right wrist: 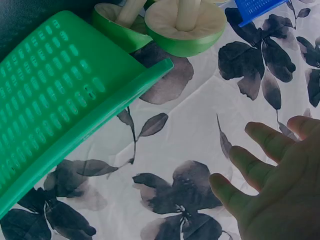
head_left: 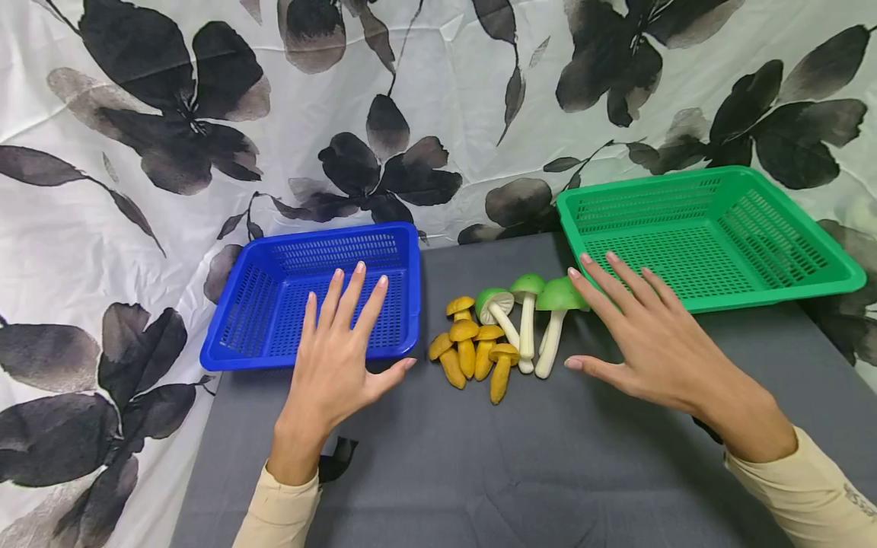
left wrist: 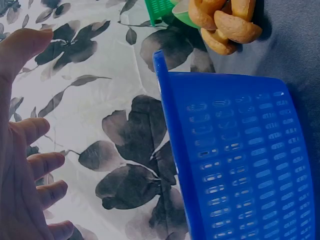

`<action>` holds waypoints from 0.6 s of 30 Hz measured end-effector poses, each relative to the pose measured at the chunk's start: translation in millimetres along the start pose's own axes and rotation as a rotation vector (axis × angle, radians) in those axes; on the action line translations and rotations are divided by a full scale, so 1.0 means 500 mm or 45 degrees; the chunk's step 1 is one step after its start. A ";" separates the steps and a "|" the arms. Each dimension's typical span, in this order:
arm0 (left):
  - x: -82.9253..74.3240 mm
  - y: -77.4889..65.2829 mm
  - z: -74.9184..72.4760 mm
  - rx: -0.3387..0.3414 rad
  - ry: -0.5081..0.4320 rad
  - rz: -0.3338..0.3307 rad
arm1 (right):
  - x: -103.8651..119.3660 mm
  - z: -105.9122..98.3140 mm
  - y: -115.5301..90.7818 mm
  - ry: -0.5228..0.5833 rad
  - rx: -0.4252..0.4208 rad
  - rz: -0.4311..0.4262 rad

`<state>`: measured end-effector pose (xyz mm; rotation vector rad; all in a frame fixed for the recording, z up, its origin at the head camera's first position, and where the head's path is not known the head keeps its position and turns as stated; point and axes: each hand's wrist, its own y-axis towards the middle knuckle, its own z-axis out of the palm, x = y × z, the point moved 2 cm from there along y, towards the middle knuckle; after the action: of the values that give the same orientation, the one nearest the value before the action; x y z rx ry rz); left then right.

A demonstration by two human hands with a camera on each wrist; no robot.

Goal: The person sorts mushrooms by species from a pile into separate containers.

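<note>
My left hand (head_left: 336,361), fingers spread and holding nothing, hovers over the front edge of the blue basket (head_left: 226,358). Near the front left corner of the green basket (head_left: 712,303), my right hand (head_left: 658,350) is also spread and holds nothing. Between the hands lies a pile of toy mushrooms. Several small ones are mustard yellow (head_left: 466,356), grouped on the left. Beside them on the right lie three with green caps and long white stems, one a green-capped mushroom (head_left: 558,297) nearest my right fingertips. Both baskets show bare slotted floors in the head view.
A grey cloth (head_left: 479,464) covers the table under everything. Behind it hangs a white sheet (head_left: 452,46) printed with dark flowers, which also drops down the left side. A black strap (head_left: 339,459) shows by my left wrist.
</note>
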<state>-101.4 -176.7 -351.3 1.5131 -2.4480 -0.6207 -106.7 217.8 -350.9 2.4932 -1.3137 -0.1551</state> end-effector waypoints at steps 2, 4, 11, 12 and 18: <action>-0.001 -0.001 0.001 0.005 0.000 0.001 | 0.000 0.001 -0.002 0.009 -0.001 0.002; -0.002 -0.001 0.002 0.008 -0.001 0.005 | 0.000 0.002 -0.004 0.015 -0.002 0.003; 0.005 -0.010 0.005 -0.023 -0.163 -0.010 | 0.006 0.000 -0.003 0.173 0.018 0.070; 0.006 -0.013 0.004 -0.036 -0.216 -0.023 | 0.007 -0.001 -0.001 0.223 0.032 0.095; 0.016 -0.028 -0.011 -0.199 -0.624 -0.201 | 0.024 -0.004 0.010 0.518 0.088 0.263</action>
<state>-91.7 -190.8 -353.2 1.6563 -2.5395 -1.3188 -103.4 205.9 -346.9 2.2597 -1.3983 0.4277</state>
